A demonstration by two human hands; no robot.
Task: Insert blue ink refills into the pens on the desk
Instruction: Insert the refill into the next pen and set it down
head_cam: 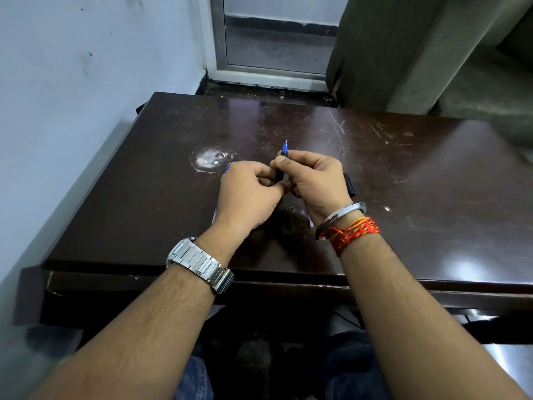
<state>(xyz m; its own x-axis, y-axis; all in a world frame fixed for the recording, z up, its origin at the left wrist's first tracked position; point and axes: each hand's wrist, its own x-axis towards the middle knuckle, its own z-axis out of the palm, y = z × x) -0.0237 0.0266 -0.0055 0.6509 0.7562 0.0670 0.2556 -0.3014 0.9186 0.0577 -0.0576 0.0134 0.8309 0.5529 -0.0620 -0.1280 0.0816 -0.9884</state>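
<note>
Hands meet over the middle of a dark, scratched desk [375, 168], working on one pen [279, 175]. The right hand [314, 180] has its thumb and fingers closed around the black barrel, holding it upright-ish, with the blue refill tip [285, 147] poking out the top, past the thumb. The left hand [248, 194] is curled in tight against the lower end of the barrel, fingers pinched there, though what exactly it's gripping is hidden behind the knuckles. Could be the back end of the pen, can't tell.

My guess is this is the seating step: the refill looks to be already in and getting pushed or twisted home. Next move probably needs the right hand to keep the barrel steady while the left closes up the bottom end.

There's a bit of something blue [227, 168] just beyond the left hand on the desk, maybe another pen or refill, mostly hidden. A black object [349, 184] also peeks out behind the right wrist.
</note>
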